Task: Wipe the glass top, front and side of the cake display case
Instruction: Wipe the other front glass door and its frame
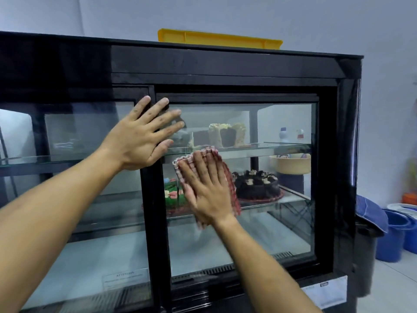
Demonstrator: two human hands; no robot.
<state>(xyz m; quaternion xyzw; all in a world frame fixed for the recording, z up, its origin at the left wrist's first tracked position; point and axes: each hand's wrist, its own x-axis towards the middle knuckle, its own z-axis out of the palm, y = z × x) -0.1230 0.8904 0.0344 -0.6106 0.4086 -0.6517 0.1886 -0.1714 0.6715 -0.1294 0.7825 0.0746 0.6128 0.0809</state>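
Display case glass, yellow tray on top, blue buckets beside

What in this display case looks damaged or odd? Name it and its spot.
The cream-frosted cake on the upper shelf has a large piece missing, exposing its dark inside. A yellow tray lies on top of the display case.

Right hand flat, fingers straight, pressing checked cloth against glass of display case. Left hand up-left of it, fingers spread on glass and door frame. Chocolate cake just right of cloth, behind glass.
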